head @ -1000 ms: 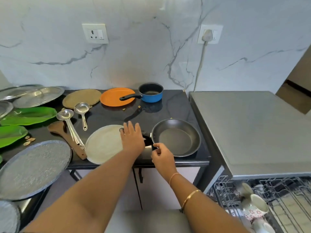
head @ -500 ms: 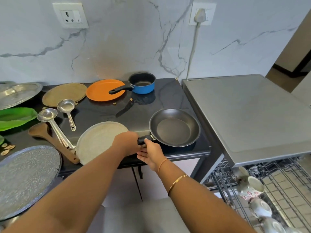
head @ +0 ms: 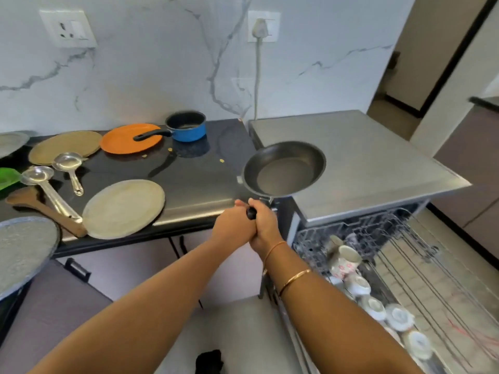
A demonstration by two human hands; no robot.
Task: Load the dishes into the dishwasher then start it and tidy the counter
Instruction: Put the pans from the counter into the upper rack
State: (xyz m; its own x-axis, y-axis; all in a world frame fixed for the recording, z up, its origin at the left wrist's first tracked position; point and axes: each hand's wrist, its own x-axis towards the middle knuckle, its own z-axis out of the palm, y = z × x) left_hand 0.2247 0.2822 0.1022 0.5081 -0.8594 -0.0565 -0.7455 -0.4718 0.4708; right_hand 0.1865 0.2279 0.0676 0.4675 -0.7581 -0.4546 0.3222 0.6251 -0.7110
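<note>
Round dark non-stick frying pan [head: 283,170]: empty, open side up, held above the right edge of the black stone counter [head: 199,182], black handle gripped by left hand [head: 232,225] and right hand [head: 266,225] together.
Pulled-out dishwasher wire rack [head: 405,255]: white floral cups [head: 347,261] along its left side.
Blue saucepan [head: 186,126]: upright at counter's back, handle over round orange plate [head: 127,139].

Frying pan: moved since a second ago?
Yes, rightward: the frying pan sat on the black counter; now the left hand and right hand hold it partly over the steel dishwasher top.
</note>
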